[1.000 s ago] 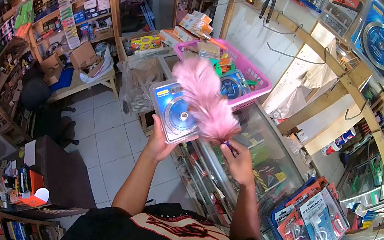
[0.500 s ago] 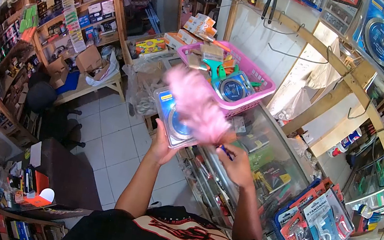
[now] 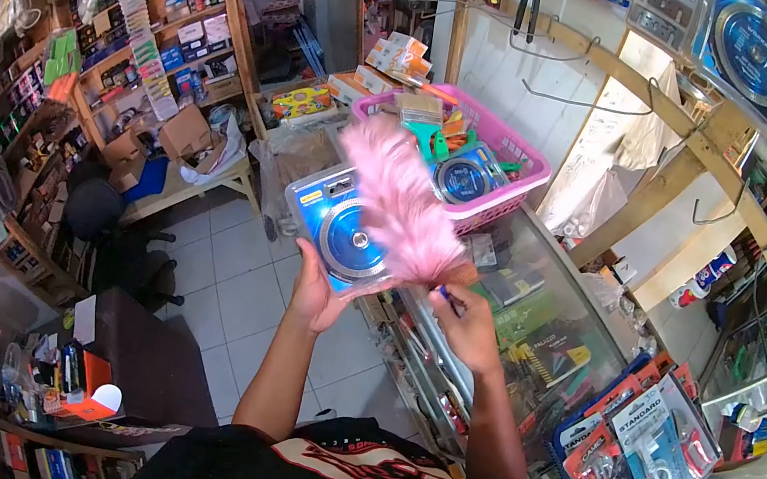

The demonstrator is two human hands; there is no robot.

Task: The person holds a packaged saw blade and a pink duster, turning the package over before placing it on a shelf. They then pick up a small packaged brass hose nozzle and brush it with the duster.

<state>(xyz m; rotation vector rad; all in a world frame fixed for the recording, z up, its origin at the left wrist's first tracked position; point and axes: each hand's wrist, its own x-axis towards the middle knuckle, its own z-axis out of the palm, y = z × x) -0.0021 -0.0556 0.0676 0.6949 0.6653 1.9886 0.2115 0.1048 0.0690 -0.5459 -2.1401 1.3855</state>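
Note:
My left hand [image 3: 318, 298] grips the lower edge of a clear blister pack [image 3: 324, 219] that holds a round saw blade on a blue card. In my right hand [image 3: 468, 329] is the dark handle of a pink feather duster [image 3: 401, 197], its fingers wrapped round it. The duster's fluffy head slants up to the left and covers the right side of the pack. Behind it stands a pink plastic basket [image 3: 503, 206] with a green-handled brush [image 3: 442, 144] and another packed blue blade [image 3: 465, 178] in it.
A glass display counter [image 3: 556, 268] runs along the right, with packaged tools [image 3: 637, 450] on it. Hooks and hanging tools line the wall above. Shelves [image 3: 178, 12] full of small goods stand at the left, near a dark chair [image 3: 94, 209] and a brown desk [image 3: 142, 351].
The blade pack has shifted a little left and shows more of its front. The duster's feathers have changed position slightly over it and look less blurred. Both hands keep their hold.

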